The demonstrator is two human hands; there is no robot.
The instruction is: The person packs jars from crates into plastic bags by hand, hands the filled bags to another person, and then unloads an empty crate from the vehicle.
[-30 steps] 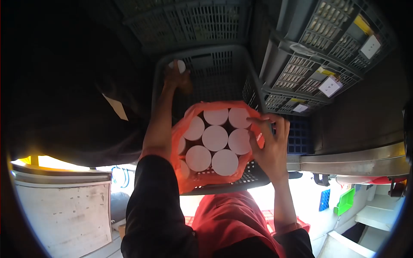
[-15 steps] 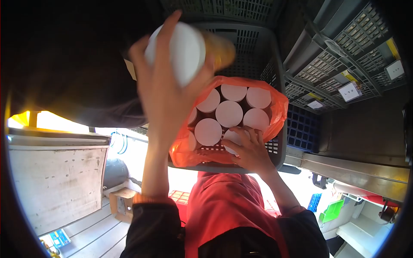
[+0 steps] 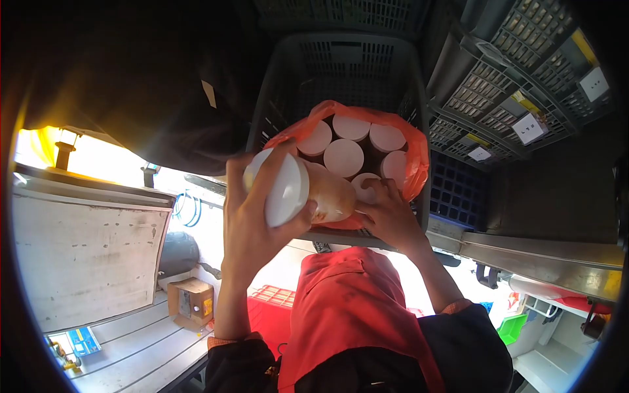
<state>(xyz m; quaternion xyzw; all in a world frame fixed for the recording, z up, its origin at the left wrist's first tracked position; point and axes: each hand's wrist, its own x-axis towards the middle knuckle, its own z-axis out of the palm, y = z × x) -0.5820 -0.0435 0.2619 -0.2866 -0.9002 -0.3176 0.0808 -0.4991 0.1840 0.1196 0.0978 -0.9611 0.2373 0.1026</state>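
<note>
My left hand (image 3: 259,203) is closed around a clear jar (image 3: 331,193) with a wide white lid. The jar lies tilted nearly on its side, its brownish contents showing, above the near left part of a red plastic bag (image 3: 416,157). Several white-lidded jars (image 3: 343,158) stand upright inside the bag, lids up. My right hand (image 3: 393,219) has its fingers bent over another white-lidded jar (image 3: 365,187) at the near side of the bag, close to the bottom of the tilted jar. The held jar hides part of the bag's left side.
The bag sits in a dark slatted crate (image 3: 262,108). Stacked grey crates (image 3: 517,98) with white labels rise on the right. A metal ledge (image 3: 537,259) runs at the right, and a cardboard box (image 3: 190,302) rests on the slatted surface at lower left.
My left hand has brought the jar down and nearer, from above the crate's far left to the bag's near left. My right hand stays at the same jar.
</note>
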